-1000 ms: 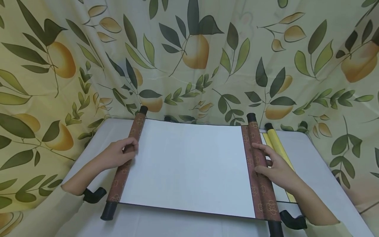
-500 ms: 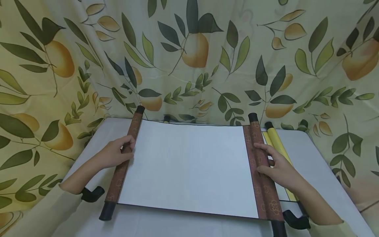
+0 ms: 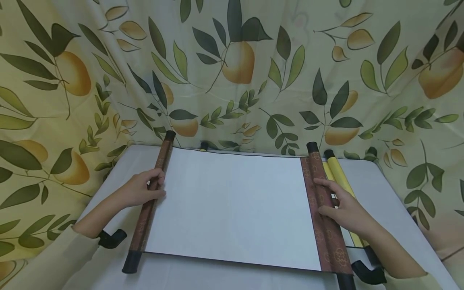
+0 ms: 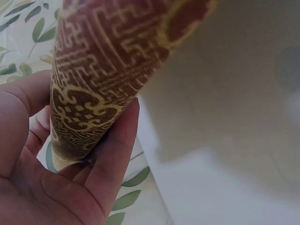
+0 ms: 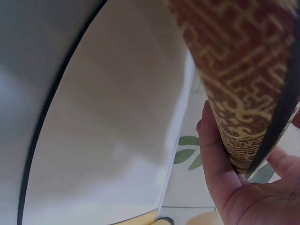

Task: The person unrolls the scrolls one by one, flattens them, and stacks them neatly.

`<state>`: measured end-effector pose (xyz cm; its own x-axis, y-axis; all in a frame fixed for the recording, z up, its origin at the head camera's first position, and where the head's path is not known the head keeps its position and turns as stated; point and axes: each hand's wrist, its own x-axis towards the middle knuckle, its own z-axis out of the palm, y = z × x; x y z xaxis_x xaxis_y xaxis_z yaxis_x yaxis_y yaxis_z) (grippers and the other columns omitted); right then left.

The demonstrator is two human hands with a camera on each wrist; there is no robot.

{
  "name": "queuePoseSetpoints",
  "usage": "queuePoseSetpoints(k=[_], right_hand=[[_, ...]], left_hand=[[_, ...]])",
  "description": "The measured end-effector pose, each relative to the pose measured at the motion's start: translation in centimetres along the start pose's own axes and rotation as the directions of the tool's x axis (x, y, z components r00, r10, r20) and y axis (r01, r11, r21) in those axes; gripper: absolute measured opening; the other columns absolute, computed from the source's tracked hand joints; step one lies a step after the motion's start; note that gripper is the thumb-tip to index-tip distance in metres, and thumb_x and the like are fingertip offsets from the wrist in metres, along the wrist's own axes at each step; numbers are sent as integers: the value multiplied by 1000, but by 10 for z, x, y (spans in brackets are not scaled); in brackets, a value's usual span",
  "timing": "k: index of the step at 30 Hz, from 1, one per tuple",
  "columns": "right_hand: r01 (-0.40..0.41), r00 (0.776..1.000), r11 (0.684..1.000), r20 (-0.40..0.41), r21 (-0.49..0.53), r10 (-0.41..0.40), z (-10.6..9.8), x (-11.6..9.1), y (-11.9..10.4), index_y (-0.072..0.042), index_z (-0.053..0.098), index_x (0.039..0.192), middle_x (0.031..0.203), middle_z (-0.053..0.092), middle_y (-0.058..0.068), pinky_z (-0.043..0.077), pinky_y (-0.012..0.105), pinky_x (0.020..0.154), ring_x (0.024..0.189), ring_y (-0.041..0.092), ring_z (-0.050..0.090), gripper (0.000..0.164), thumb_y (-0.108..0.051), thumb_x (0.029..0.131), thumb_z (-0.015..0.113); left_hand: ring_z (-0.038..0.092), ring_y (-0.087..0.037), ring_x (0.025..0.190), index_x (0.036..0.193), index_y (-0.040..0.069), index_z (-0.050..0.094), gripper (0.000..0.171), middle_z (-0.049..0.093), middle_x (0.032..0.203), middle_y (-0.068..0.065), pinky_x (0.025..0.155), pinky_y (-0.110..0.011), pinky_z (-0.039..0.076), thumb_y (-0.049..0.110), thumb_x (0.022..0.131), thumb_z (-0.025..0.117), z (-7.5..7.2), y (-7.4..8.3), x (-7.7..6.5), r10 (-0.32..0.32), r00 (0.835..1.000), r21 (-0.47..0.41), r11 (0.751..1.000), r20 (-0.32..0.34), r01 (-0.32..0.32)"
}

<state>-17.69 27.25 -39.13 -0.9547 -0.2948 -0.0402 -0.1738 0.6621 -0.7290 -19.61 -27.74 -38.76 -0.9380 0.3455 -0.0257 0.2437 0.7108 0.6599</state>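
A scroll with a blank white sheet (image 3: 235,209) is spread between two rollers covered in reddish-brown patterned cloth with black end knobs. My left hand (image 3: 135,188) grips the left roller (image 3: 139,231) near its middle, thumb on the side by the sheet. On the other side, my right hand (image 3: 346,211) holds the right roller (image 3: 331,237), beside which runs a strip of the same cloth (image 3: 313,209). The left wrist view shows fingers curled round the patterned roller (image 4: 93,84). In the right wrist view, thumb and fingers clasp the tapering-looking roller (image 5: 243,89) from below.
A yellow roller (image 3: 340,177) with black ends lies on the white table (image 3: 377,193), partly behind my right hand. Another black-tipped yellow end (image 3: 204,146) peeks out past the sheet's far edge. A fruit-and-leaf patterned curtain (image 3: 232,100) hangs behind the table.
The two rollers have moved slightly apart, the left one leftward and the right one rightward and a little nearer. More white sheet shows between them. Both hands keep their grip.
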Motion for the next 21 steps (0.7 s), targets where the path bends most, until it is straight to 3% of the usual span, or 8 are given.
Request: queuePoseSetpoints(k=[3,12,21], right_hand=[[4,1000,1000,1,-11,-4,-1,-2,1,-19,26,143,144,24,16,43,46,75,117,37,34,69,-12,85,62],[-10,1000,1000,3,-5,10,-4,-4,6,-18,27,143,142,26,18,46,41,71,112,39,41,67,-9,85,60],[-43,999,998,15,40,42,-5,-5,12,-18,26,143,137,29,22,48,37,62,101,40,50,70,-5,83,60]], left_hand=[[44,-17,62,88,16,50,17,46,73,-1,49,-27,37,10,82,65,-1,1,0,-3,1000,-1,1000,2,3],[45,-18,67,89,16,51,12,49,78,-1,51,-27,37,6,84,56,-3,4,-3,2,1000,24,1000,6,-2],[44,-15,60,83,13,45,22,45,72,0,49,-26,36,10,81,67,-4,0,-2,37,999,4,999,0,-37]])
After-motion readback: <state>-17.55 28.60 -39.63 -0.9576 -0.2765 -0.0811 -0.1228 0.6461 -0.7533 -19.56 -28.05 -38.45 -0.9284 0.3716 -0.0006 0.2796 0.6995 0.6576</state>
